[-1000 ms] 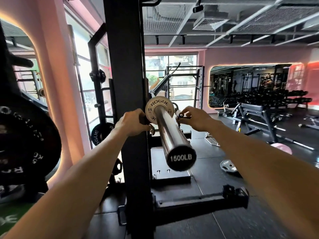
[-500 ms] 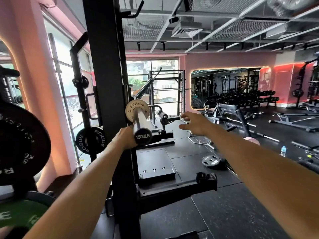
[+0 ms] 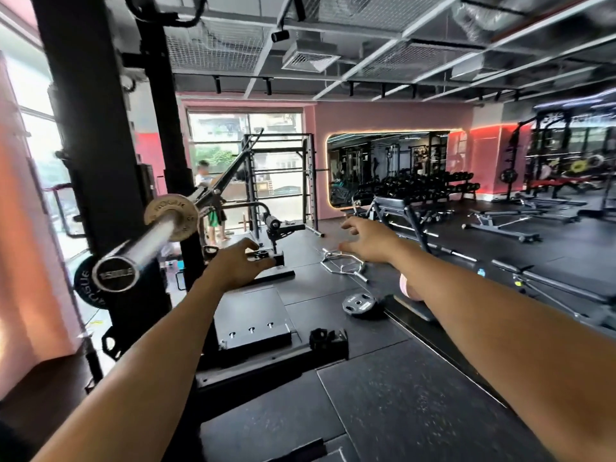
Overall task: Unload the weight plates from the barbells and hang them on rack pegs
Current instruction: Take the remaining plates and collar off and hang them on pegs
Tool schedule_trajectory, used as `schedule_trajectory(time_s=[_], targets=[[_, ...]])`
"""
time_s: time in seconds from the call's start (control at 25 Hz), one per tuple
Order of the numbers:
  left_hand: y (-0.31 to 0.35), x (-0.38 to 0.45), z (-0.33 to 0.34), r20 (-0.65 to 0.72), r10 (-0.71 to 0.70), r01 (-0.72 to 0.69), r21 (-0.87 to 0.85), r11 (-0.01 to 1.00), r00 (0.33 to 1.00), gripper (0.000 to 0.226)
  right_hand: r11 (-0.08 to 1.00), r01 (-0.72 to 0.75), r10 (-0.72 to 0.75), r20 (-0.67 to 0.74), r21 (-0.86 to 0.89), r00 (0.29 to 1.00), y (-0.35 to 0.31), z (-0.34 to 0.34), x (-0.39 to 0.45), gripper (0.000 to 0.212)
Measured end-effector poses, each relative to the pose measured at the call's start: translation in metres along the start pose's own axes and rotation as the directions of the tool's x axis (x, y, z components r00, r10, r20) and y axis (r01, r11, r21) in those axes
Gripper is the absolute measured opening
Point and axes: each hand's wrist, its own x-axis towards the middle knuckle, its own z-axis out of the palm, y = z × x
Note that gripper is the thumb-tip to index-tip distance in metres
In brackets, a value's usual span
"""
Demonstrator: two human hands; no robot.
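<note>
A small tan Rogue plate sits on the chrome barbell sleeve, whose end cap points at me on the left. The bar rests in the black rack. A black Rogue plate hangs low on the rack behind the sleeve. My left hand is right of the sleeve and off it, its fingers against a small black piece; whether it holds that piece I cannot tell. My right hand reaches out farther right, fingers spread, holding nothing.
A black plate lies on the rubber floor beside a pink object. A chrome hex bar lies beyond it. A black collar sits on the rack's base. A bench and dumbbell racks stand to the right; a person stands behind the rack.
My view has swung right, so the barbell now sits at the left. Both hands have left the tan plate and sleeve. My right hand, earlier pinching a small collar by the plate, is now spread.
</note>
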Motion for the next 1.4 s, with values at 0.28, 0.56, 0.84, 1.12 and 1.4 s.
schedule_trajectory(time_s=[0.28, 0.56, 0.84, 1.12, 1.4], targets=[[0.044, 0.042, 0.059, 0.068, 0.060, -0.063, 0.044, 0.997, 0.996, 0.059, 0.997, -0.066, 0.067, 0.004, -0.026, 0.998, 0.071, -0.007, 0.010, 0.057], [0.018, 0.121, 0.133, 0.143, 0.059, -0.065, 0.036, 0.997, 0.988, 0.059, 0.988, -0.144, 0.147, 0.063, -0.049, 0.987, 0.131, 0.050, 0.077, 0.054], [-0.061, 0.219, 0.252, 0.325, -0.073, 0.062, 0.044, 0.997, 0.943, 0.057, 0.963, -0.261, 0.269, 0.219, -0.064, 0.938, 0.207, 0.167, 0.183, 0.052], [-0.150, 0.270, 0.380, 0.486, -0.157, 0.108, 0.127, 0.986, 0.860, 0.058, 0.929, -0.346, 0.370, 0.401, -0.133, 0.838, 0.284, 0.305, 0.247, 0.052], [-0.211, 0.269, 0.491, 0.607, -0.180, 0.121, 0.138, 0.983, 0.774, 0.065, 0.914, -0.378, 0.397, 0.530, -0.149, 0.749, 0.334, 0.420, 0.252, 0.053]])
